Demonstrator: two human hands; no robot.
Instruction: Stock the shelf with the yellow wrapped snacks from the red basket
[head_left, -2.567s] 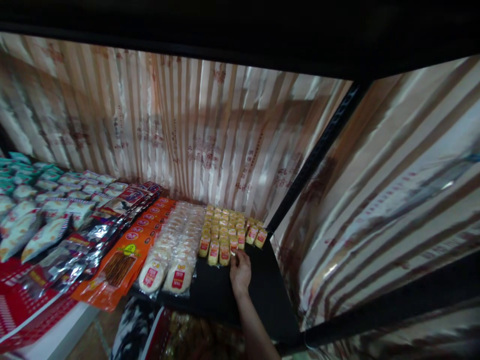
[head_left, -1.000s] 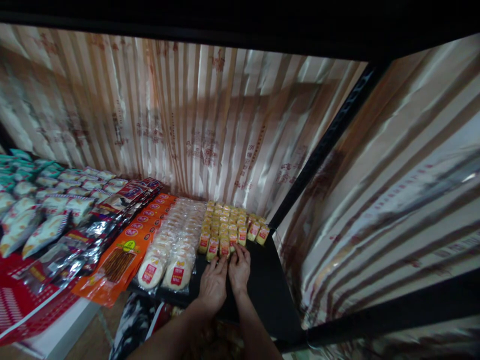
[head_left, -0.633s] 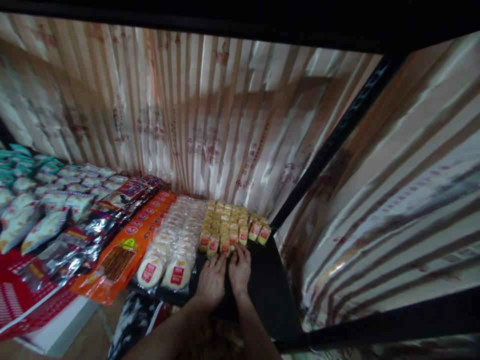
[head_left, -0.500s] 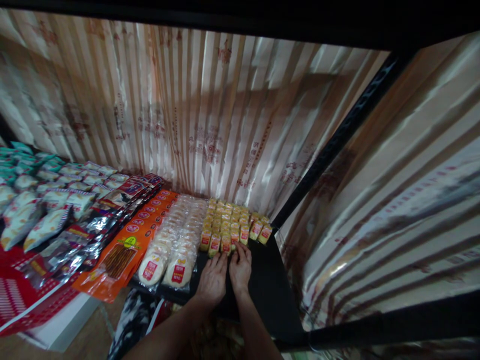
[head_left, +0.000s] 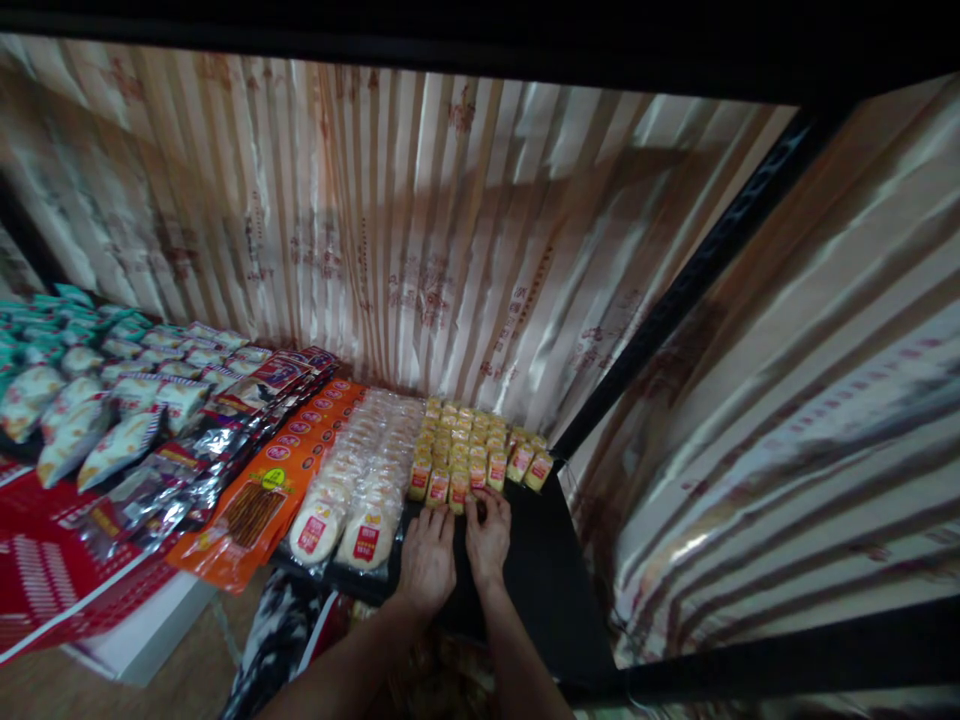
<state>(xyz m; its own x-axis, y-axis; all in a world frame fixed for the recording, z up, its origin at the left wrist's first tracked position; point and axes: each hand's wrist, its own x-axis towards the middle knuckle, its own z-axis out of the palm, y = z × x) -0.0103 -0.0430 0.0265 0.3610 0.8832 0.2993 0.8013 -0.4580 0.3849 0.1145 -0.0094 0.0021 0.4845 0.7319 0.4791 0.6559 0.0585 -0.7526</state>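
Note:
Small yellow wrapped snack packets (head_left: pixel 457 450) with red-and-white labels stand in tight rows on a black shelf (head_left: pixel 551 570). Against the front of these rows lie the fingertips of my left hand (head_left: pixel 427 560), palm down and fingers stretched out. Beside it, my right hand (head_left: pixel 489 535) has bent fingers, with thumb and forefinger apart at the front packets near the row's right side. Neither hand visibly lifts a packet. A short separate row of similar packets (head_left: pixel 529 462) leans slightly at the right, beyond my right hand.
Left of the packets lie clear-wrapped round crackers (head_left: pixel 366 540), an orange bag of brown sticks (head_left: pixel 255 510), dark shiny packs (head_left: pixel 169 470) and white puffed bags (head_left: pixel 124 445). A red basket (head_left: pixel 45 560) sits at lower left. A black post (head_left: pixel 675 290) and pleated curtain (head_left: pixel 420 230) bound the shelf.
The view has shifted slightly, so the shelf and goods appear a little farther right. My right fingers are somewhat more bent at the front packets; my left hand stays against the rows.

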